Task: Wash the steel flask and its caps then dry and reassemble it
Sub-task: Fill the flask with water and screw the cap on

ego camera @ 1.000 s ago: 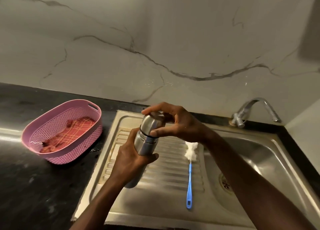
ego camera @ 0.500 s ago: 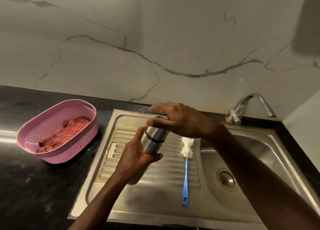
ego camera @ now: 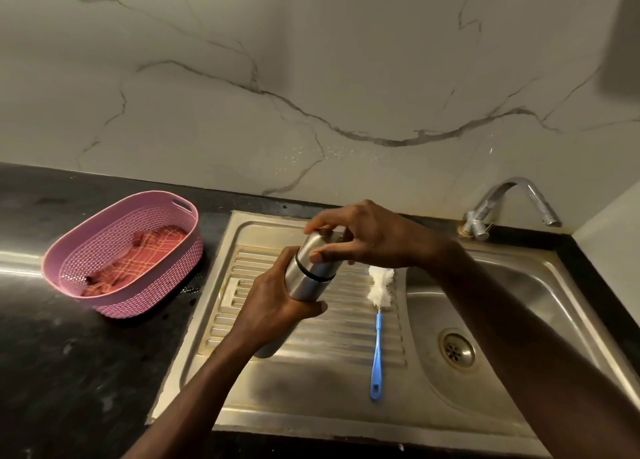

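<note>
A steel flask (ego camera: 304,287) is tilted over the ribbed drainboard (ego camera: 311,341) of the steel sink. My left hand (ego camera: 273,303) grips its body from the left. My right hand (ego camera: 367,237) holds the steel outer cap (ego camera: 313,252) on the flask's top, thumb on the near side and fingers curled over the far side. A dark ring shows between cap and body. The flask's lower end is hidden behind my left wrist.
A blue-handled bottle brush (ego camera: 377,323) with a white head lies on the drainboard to the right of the flask. A pink basket (ego camera: 104,303) holding a red checked cloth (ego camera: 138,258) stands on the black counter at left. The tap (ego camera: 502,199) and the sink basin (ego camera: 502,306) are at right.
The cap has come down closer to the flask's body, and my right hand has turned around it. Both hands and the flask have stayed over the drainboard.
</note>
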